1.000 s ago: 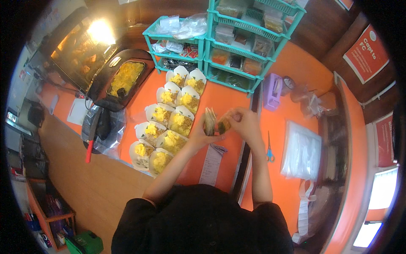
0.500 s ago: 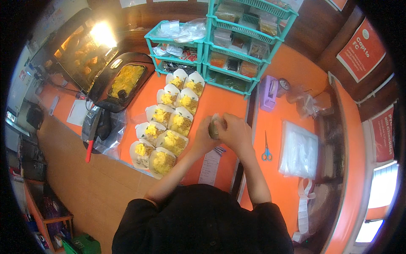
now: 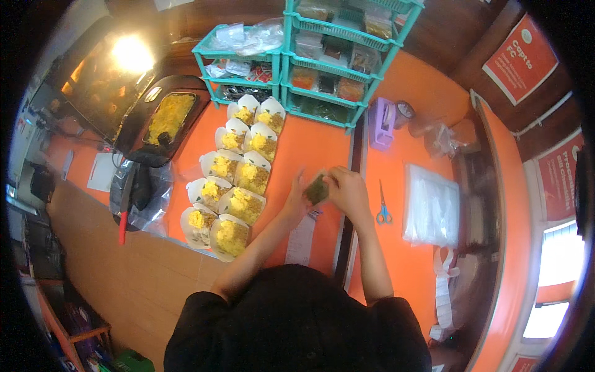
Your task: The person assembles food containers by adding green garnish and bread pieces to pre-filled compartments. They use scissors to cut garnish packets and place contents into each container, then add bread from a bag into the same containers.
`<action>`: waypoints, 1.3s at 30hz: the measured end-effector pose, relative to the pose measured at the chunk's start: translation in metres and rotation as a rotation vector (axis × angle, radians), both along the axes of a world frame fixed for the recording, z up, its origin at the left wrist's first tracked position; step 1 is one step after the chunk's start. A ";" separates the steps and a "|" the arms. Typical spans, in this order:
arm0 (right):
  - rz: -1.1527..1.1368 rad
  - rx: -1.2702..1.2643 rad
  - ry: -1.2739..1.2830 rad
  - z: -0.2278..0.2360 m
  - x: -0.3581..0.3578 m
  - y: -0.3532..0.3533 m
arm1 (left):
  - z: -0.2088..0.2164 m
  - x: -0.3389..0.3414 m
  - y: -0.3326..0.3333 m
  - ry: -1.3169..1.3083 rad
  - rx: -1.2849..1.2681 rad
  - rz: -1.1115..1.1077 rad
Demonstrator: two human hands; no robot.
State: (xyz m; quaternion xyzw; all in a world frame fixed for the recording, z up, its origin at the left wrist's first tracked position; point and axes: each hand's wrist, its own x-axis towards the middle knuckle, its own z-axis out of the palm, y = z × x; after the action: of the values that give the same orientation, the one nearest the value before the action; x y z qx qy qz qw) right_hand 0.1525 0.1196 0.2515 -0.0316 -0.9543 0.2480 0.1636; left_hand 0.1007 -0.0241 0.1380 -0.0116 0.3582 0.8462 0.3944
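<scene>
Between my hands is a small clear plastic bag [image 3: 317,191] with dark green contents, which look like dried herbs. The fingertips of my right hand [image 3: 348,191] pinch its upper right edge. On the other side, my left hand [image 3: 296,197] grips the bag's left edge, its fingers slightly blurred. To the left stand two rows of open white food boxes [image 3: 230,239] with yellow rice, scrambled egg and brown minced topping. Below my hands a paper receipt [image 3: 300,242] lies on the orange table.
Turquoise shelf racks [image 3: 322,115] hold packets at the back. At left are a pan of egg [image 3: 170,118] and a red-handled knife [image 3: 124,214]. Scissors [image 3: 383,214], a purple tape dispenser [image 3: 381,127] and a stack of clear plastic bags [image 3: 431,208] lie at right.
The small bag has turned and shows more of its green contents between my hands. My left fingers have loosened and straightened somewhat. The whole view has shifted slightly.
</scene>
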 end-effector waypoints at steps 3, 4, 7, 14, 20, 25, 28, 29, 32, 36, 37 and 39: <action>-0.027 -0.022 -0.009 0.014 0.005 -0.003 | 0.006 0.007 0.018 0.125 0.068 0.072; -0.050 -0.033 0.001 0.017 0.007 -0.004 | 0.008 0.010 0.023 0.139 0.044 0.098; -0.079 -0.044 -0.011 0.016 0.012 0.002 | 0.011 0.015 0.038 0.182 0.065 0.147; -0.540 0.087 -0.079 -0.056 0.067 0.084 | 0.010 0.009 0.052 0.047 0.052 0.115; -0.787 0.268 -0.240 -0.141 0.114 0.130 | 0.041 0.015 0.066 0.219 0.049 0.249; -0.704 0.075 -0.264 -0.142 0.112 0.156 | 0.058 0.007 0.068 0.242 0.009 0.280; -0.627 0.056 -0.250 -0.134 0.112 0.161 | 0.062 0.005 0.068 0.233 -0.021 0.311; -0.624 0.033 -0.273 -0.132 0.113 0.161 | 0.063 0.005 0.066 0.230 -0.034 0.319; -0.617 0.001 -0.220 -0.124 0.113 0.151 | 0.066 0.001 0.060 0.224 0.030 0.284; -0.694 -0.651 -0.028 -0.090 0.110 0.115 | 0.065 -0.005 0.054 0.183 0.071 0.302; -0.573 -0.754 0.063 -0.076 0.107 0.100 | 0.064 -0.006 0.053 0.180 0.071 0.300; -0.441 -0.971 0.187 -0.047 0.097 0.065 | 0.060 -0.007 0.053 0.176 0.072 0.289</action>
State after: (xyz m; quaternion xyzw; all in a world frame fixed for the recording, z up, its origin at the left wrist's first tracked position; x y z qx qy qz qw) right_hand 0.2499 0.1849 0.2049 -0.2811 -0.6822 0.6218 0.2625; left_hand 0.0932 0.0294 0.1984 0.0254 0.3553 0.9041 0.2361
